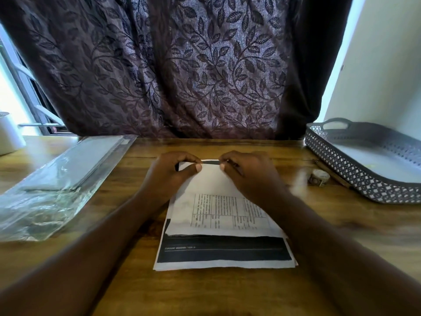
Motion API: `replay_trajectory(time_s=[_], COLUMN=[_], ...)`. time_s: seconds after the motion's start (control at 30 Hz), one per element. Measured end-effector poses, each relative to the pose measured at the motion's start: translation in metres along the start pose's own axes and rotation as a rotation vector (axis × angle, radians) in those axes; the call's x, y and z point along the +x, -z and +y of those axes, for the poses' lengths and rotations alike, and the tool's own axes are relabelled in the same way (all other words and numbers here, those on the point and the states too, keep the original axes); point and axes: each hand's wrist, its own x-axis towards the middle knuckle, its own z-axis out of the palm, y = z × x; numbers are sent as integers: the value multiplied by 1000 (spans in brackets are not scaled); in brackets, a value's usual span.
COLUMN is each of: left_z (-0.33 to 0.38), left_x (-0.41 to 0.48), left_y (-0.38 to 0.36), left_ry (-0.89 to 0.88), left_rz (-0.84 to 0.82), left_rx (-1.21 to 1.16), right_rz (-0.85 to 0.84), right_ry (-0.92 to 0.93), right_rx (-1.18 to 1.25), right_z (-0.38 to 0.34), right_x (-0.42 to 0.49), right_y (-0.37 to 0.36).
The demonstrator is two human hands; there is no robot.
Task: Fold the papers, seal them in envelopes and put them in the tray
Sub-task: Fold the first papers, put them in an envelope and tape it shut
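Currently both hands sit close together, small gap btwn them, at the far edge of the top sheet (218, 183). The left hand (173, 169) pinches that edge w/ thumb on top and fingers curled over; the right hand (248, 172) pinches it just beside. The sheet lies on the paper stack (223, 252), which reaches nearer than the hands, on the table (205, 293). The tray (355, 179) sits well right of the right hand, w/ the tape roll (319, 177) btwn them. A plastic pack (68, 169) lies left of the left hand.
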Motion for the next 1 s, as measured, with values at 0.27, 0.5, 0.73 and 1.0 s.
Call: replay_trajectory(time_s=[0.27,0.5,0.73,1.0], left_z=[12,-10,-24,-14], left_x=[-5,2,3,4], left_y=[0,9,12,10], left_ry=[-158,29,93,4], left_rz=[31,44,91,111], left_rx=[82,-35,-93,254], right_rz=[-174,-309,-223,-140], right_ry=[30,-187,-418,-471], right_rx=[-55,108,526,686], right_z=[-3,34,51,46], right_x=[0,1,-13,-13], right_y=[2,16,21,19])
